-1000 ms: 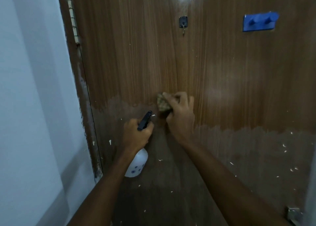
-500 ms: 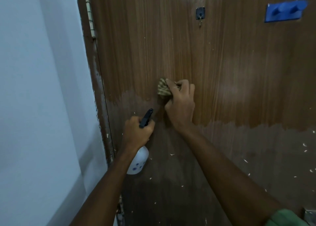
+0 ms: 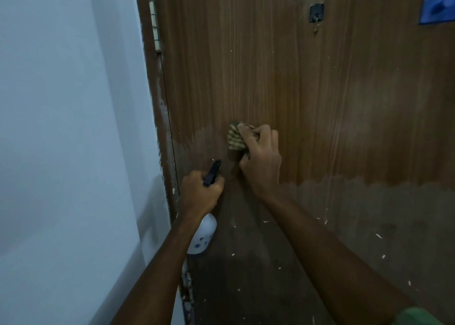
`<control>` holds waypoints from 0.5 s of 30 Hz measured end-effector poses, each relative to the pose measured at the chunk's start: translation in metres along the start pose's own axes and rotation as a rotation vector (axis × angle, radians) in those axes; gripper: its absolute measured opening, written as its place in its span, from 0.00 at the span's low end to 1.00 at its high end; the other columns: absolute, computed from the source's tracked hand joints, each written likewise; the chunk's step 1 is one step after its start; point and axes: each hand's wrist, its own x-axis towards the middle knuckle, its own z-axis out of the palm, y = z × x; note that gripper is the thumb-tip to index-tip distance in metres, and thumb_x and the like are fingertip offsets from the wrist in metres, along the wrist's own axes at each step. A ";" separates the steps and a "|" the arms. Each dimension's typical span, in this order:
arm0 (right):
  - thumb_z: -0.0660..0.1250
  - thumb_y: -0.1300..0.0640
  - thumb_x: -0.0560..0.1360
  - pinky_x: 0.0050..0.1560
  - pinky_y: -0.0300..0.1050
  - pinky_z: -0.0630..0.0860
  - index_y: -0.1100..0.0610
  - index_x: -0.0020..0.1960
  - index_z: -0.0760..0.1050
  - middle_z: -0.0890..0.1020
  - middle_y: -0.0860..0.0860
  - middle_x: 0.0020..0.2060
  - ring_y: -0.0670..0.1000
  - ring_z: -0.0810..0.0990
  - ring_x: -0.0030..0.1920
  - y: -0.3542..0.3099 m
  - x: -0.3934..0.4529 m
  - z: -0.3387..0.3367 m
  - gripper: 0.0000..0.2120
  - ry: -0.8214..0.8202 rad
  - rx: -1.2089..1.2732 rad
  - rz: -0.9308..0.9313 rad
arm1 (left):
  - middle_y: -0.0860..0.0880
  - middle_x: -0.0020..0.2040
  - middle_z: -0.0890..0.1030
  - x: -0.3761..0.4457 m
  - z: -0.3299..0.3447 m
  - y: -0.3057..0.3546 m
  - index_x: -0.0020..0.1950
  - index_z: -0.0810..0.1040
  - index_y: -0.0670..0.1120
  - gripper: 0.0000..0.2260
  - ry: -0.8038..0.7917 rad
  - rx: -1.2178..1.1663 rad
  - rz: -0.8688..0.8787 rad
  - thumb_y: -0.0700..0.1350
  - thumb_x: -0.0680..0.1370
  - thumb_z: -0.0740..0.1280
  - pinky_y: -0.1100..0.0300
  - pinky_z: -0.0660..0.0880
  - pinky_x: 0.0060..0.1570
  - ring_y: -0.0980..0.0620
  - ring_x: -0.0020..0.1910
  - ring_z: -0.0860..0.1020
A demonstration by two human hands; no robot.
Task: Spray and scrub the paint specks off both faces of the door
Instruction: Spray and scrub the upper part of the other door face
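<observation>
Against the door (image 3: 307,103), at mid height, the right hand (image 3: 261,162) presses a pad (image 3: 235,137) flat to the wood, fingers (image 3: 266,134) curled over its upper edge and pinching it. The pad sits at the boundary between the glossy upper wood and the dull lower band. Just below and left, the left hand (image 3: 200,193) grips a bottle (image 3: 203,235) by its neck, fingers wrapped tight. The bottle's long axis runs up and slightly right; its black nozzle (image 3: 212,173) points up toward the pad, and the white body hangs below the wrist. Contents cannot be told. Pale specks (image 3: 266,221) dot the lower band. A hinge (image 3: 154,17) sits on the left edge beside the wall (image 3: 61,127).
</observation>
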 end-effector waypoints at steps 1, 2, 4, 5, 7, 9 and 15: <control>0.64 0.64 0.75 0.38 0.40 0.72 0.55 0.71 0.77 0.75 0.58 0.56 0.56 0.72 0.53 0.000 -0.012 0.003 0.24 -0.062 -0.018 -0.062 | 0.39 0.30 0.81 0.000 -0.002 -0.003 0.36 0.81 0.38 0.21 0.006 0.000 -0.008 0.56 0.72 0.68 0.37 0.79 0.29 0.34 0.29 0.80; 0.68 0.62 0.74 0.39 0.40 0.72 0.55 0.72 0.76 0.75 0.59 0.58 0.56 0.72 0.54 -0.001 -0.028 0.007 0.26 -0.153 -0.033 -0.145 | 0.39 0.31 0.81 0.000 -0.005 -0.006 0.36 0.81 0.39 0.21 0.009 0.009 -0.019 0.58 0.72 0.68 0.37 0.80 0.31 0.34 0.30 0.80; 0.77 0.59 0.68 0.40 0.42 0.72 0.55 0.72 0.75 0.74 0.58 0.60 0.56 0.71 0.55 -0.004 -0.056 0.010 0.32 -0.343 -0.058 -0.312 | 0.40 0.31 0.82 -0.003 -0.009 -0.010 0.37 0.81 0.41 0.18 -0.006 0.026 -0.023 0.56 0.74 0.70 0.36 0.81 0.33 0.34 0.31 0.81; 0.79 0.59 0.66 0.41 0.42 0.72 0.54 0.70 0.76 0.74 0.57 0.60 0.56 0.71 0.55 -0.004 -0.058 0.011 0.33 -0.390 -0.056 -0.342 | 0.40 0.32 0.82 -0.004 -0.011 -0.012 0.38 0.82 0.42 0.16 -0.011 0.030 -0.029 0.53 0.77 0.71 0.36 0.81 0.33 0.34 0.31 0.81; 0.77 0.62 0.69 0.42 0.41 0.71 0.54 0.68 0.77 0.74 0.56 0.58 0.54 0.71 0.53 -0.011 -0.039 0.013 0.28 -0.313 -0.027 -0.276 | 0.39 0.32 0.82 -0.005 -0.014 -0.013 0.38 0.82 0.41 0.14 0.005 0.040 -0.058 0.48 0.79 0.72 0.37 0.82 0.34 0.35 0.31 0.81; 0.71 0.65 0.72 0.41 0.41 0.70 0.55 0.68 0.78 0.75 0.56 0.56 0.55 0.72 0.52 -0.021 -0.006 0.014 0.24 -0.142 -0.005 -0.131 | 0.38 0.33 0.83 -0.003 -0.014 -0.014 0.39 0.82 0.40 0.13 0.029 0.054 -0.104 0.47 0.79 0.73 0.37 0.82 0.34 0.36 0.32 0.82; 0.75 0.61 0.71 0.41 0.40 0.71 0.56 0.70 0.77 0.73 0.59 0.60 0.58 0.71 0.55 -0.025 -0.009 0.031 0.27 -0.203 -0.041 -0.251 | 0.40 0.32 0.83 -0.003 -0.017 -0.014 0.36 0.82 0.43 0.14 0.046 0.075 -0.170 0.52 0.76 0.73 0.38 0.83 0.37 0.37 0.33 0.83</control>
